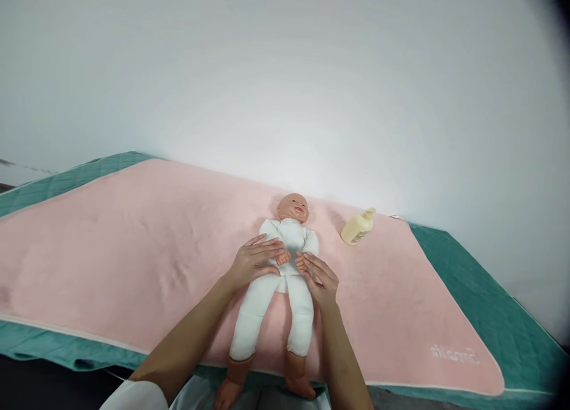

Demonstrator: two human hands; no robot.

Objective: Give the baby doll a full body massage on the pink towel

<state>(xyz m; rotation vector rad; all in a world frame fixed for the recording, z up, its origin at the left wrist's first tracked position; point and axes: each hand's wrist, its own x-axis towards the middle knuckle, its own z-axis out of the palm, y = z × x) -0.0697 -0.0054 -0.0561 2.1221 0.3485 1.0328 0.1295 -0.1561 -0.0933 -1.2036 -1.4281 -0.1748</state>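
Observation:
A baby doll (293,237) with a white cloth body lies face up on a pink mat (178,237), its head toward the wall and its feet over the near edge. My left hand (255,260) rests against the doll's side and forearm, fingers spread and lying over its sleeve, without gripping. On the other side, my right hand (321,278) has its thumb and fingers around the doll's small hand at its waist. A pale yellow pump bottle (357,227) leans to the right of the doll's head.
Beneath the pink mat is a green quilted cover (485,297), showing on both sides and along the near edge. A plain white wall (285,89) rises directly behind the mat.

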